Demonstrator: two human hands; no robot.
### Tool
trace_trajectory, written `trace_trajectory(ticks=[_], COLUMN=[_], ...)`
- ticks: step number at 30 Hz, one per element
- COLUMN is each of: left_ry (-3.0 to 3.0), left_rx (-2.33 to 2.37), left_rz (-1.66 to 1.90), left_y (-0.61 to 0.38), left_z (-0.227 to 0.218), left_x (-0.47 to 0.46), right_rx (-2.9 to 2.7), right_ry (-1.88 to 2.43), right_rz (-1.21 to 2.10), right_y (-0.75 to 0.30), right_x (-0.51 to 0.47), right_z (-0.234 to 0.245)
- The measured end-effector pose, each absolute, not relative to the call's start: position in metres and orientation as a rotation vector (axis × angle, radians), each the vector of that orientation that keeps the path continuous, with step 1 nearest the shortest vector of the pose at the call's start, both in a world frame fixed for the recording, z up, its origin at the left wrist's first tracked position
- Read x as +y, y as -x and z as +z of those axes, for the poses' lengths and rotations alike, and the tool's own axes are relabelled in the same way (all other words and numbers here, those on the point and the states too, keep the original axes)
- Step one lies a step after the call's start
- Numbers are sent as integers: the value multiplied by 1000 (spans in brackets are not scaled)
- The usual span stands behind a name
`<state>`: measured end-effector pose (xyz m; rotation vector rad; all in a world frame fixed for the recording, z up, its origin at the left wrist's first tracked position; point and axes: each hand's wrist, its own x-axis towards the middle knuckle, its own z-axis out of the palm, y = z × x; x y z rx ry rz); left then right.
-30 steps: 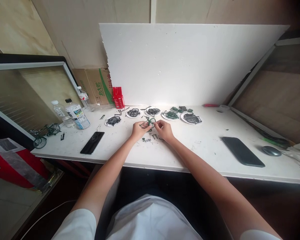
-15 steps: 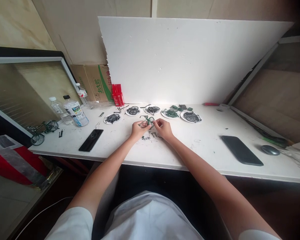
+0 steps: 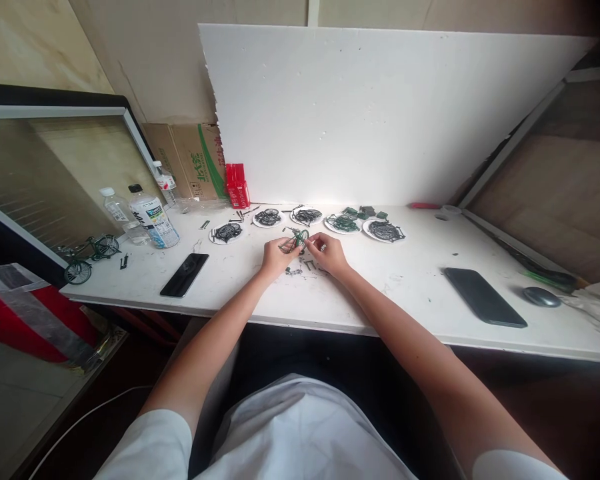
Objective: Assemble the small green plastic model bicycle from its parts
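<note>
My left hand (image 3: 275,256) and my right hand (image 3: 329,253) meet over the middle of the white table (image 3: 410,293). Both pinch a small green model bicycle part (image 3: 295,240) with a black wheel, held just above the tabletop. A few small loose pieces (image 3: 300,269) lie on the table right under my hands. Behind them stand several white paper plates (image 3: 227,233) with black wheels and green parts. A finished green toy bicycle (image 3: 87,257) stands at the table's far left edge.
A black phone (image 3: 184,275) lies left of my hands and a second dark phone (image 3: 483,297) to the right, with a mouse (image 3: 541,297) beyond. Water bottles (image 3: 153,217), a red box (image 3: 237,186) and a cardboard box (image 3: 190,162) stand at the back left. A white foam board (image 3: 380,113) backs the table.
My hands stay together on the green part and turn it slightly. The camera has tilted a little, so everything sits slightly higher in the picture.
</note>
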<state>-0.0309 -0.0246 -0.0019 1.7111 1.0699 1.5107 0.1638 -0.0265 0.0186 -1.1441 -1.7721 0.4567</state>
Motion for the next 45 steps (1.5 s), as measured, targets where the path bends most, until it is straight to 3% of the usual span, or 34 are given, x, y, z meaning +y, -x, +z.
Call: trace_trajectory(ticks=[23,31,45], left_ry=[-2076,-1752,-1689], left_rx=[1133,1027,1038], left_rz=[1405,1331,1411], left_y=[42,27,18], left_z=[17,20,-4], left_x=[-46,-55,-55], right_rx=[-1955,-1869,-1832], right_ry=[1131,1303,1309], right_rz=[543,527,373], right_y=[-169,-170,-170], right_x=[-39,-70,-78], right_z=[32,30,14])
